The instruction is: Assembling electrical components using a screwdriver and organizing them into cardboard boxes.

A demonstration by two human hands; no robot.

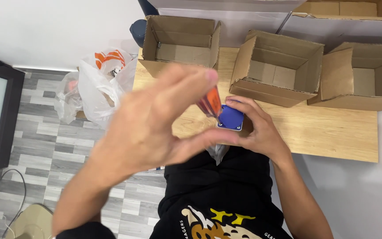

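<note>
Gripping a small blue block [231,117] at the near edge of the wooden table [323,130], the right hand [257,128] closes around it. The left hand [155,124], raised and blurred, pinches an orange-handled screwdriver [210,102] whose tip meets the block. Three open cardboard boxes [279,68] stand behind.

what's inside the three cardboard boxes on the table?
Left box and middle box show only bare cardboard floors. In the right box the visible floor is bare too, but its near wall and the frame edge hide part of the interior.
</note>
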